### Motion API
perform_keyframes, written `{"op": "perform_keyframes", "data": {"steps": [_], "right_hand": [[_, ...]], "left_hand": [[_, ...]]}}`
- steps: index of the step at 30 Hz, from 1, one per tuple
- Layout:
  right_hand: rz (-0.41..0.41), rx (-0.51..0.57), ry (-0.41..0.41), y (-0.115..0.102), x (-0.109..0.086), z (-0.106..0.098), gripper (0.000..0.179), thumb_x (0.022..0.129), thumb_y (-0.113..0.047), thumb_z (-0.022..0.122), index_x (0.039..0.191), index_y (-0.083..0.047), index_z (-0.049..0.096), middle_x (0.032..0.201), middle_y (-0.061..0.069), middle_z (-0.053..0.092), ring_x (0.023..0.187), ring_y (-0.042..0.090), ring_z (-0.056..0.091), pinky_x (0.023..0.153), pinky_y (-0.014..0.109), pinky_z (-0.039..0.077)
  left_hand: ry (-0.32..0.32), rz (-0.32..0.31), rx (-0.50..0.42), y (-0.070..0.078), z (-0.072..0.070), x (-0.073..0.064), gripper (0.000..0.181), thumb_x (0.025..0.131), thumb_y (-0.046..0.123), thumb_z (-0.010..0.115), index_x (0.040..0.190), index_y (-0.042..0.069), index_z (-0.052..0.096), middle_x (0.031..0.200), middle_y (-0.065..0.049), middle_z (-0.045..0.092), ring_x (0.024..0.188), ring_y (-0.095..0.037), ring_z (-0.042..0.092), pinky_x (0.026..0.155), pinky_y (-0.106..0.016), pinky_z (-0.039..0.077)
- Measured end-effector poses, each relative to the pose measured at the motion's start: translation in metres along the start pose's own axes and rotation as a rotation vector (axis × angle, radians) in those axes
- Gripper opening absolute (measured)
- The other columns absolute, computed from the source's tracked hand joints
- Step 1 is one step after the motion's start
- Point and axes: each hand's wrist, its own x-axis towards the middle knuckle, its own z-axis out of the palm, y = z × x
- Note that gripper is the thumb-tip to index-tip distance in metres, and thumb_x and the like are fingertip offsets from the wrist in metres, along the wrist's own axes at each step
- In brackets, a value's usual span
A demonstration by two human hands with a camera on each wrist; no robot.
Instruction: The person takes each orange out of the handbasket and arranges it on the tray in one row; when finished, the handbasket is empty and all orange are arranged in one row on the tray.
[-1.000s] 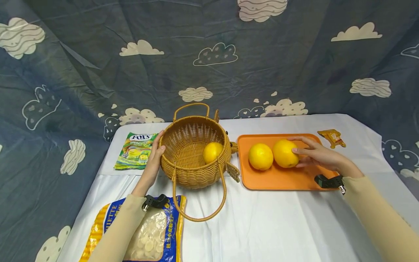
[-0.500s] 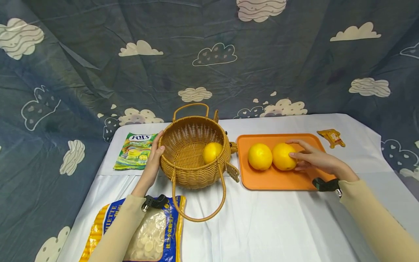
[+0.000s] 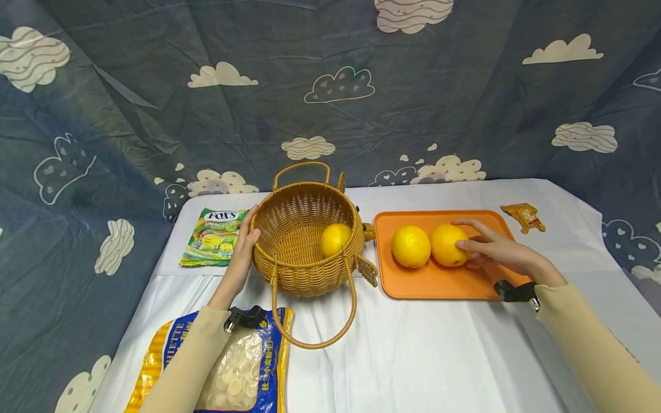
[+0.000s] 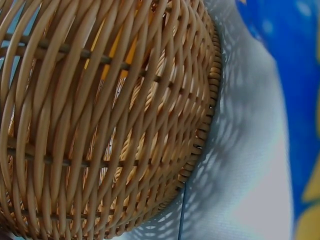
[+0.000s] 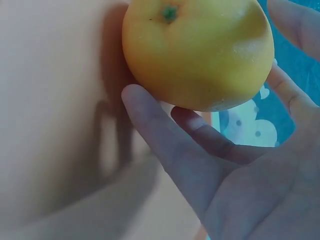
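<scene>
In the head view my left hand (image 3: 242,244) rests against the left side of a wicker basket (image 3: 310,281), fingers extended along its wall and thumb at the rim. One orange (image 3: 334,240) lies inside, toward the right. The left wrist view is mostly filled by the basket's weave (image 4: 115,115). My right hand (image 3: 498,249) holds a second orange (image 3: 448,245) over the orange tray (image 3: 428,287), thumb and fingers spread round it. Close up in the right wrist view, fingertips meet this orange's underside (image 5: 200,60). Just left of it on the tray sits a third orange (image 3: 411,246).
A green candy bag (image 3: 214,238) lies left of the basket. Under my left forearm is a blue and yellow pasta bag (image 3: 237,367). A small golden wrapped snack (image 3: 524,218) lies beyond the tray's right corner. The basket's front handle (image 3: 315,346) hangs down over the white cloth.
My right hand and its orange have shifted slightly down and left since one second ago; the last half second shows almost no motion. My left hand and the basket stay put.
</scene>
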Motion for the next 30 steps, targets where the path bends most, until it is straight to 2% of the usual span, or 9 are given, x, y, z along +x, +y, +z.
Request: {"op": "perform_keyframes", "data": {"steps": [7, 12, 22, 30], "right_hand": [[-0.005, -0.02, 0.036, 0.003, 0.001, -0.001, 0.063, 0.098, -0.032, 0.054, 0.147, -0.013, 0.02, 0.138, 0.033, 0.028, 0.108, 0.039, 0.053, 0.086, 0.048, 0.05], [0.005, -0.036, 0.034, 0.003, -0.001, -0.001, 0.061, 0.097, -0.031, 0.057, 0.144, -0.014, 0.023, 0.136, 0.032, 0.029, 0.104, 0.037, 0.054, 0.084, 0.047, 0.051], [0.005, -0.03, 0.005, 0.0, -0.002, 0.0, 0.065, 0.098, -0.029, 0.055, 0.149, -0.013, 0.017, 0.141, 0.032, 0.024, 0.109, 0.041, 0.05, 0.087, 0.051, 0.048], [-0.004, -0.008, 0.022, 0.003, -0.001, 0.001, 0.065, 0.097, -0.03, 0.056, 0.148, -0.014, 0.02, 0.139, 0.032, 0.026, 0.11, 0.039, 0.052, 0.088, 0.049, 0.048]], "left_hand": [[0.001, 0.0, 0.005, 0.0, 0.0, 0.0, 0.059, 0.1, 0.025, 0.032, 0.155, 0.016, 0.013, 0.158, -0.006, 0.01, 0.143, -0.025, 0.01, 0.11, -0.054, 0.011], [-0.001, 0.001, 0.003, 0.0, 0.001, 0.0, 0.059, 0.1, 0.024, 0.032, 0.155, 0.016, 0.013, 0.158, -0.007, 0.009, 0.143, -0.026, 0.01, 0.11, -0.054, 0.012], [-0.002, 0.003, 0.011, 0.0, 0.0, 0.001, 0.06, 0.1, 0.024, 0.032, 0.155, 0.014, 0.011, 0.158, -0.007, 0.008, 0.143, -0.026, 0.009, 0.11, -0.054, 0.011], [0.011, 0.009, -0.007, -0.03, -0.007, 0.01, 0.058, 0.1, 0.028, 0.032, 0.155, 0.024, 0.014, 0.158, 0.0, 0.01, 0.143, -0.022, 0.01, 0.11, -0.053, 0.011]]}}
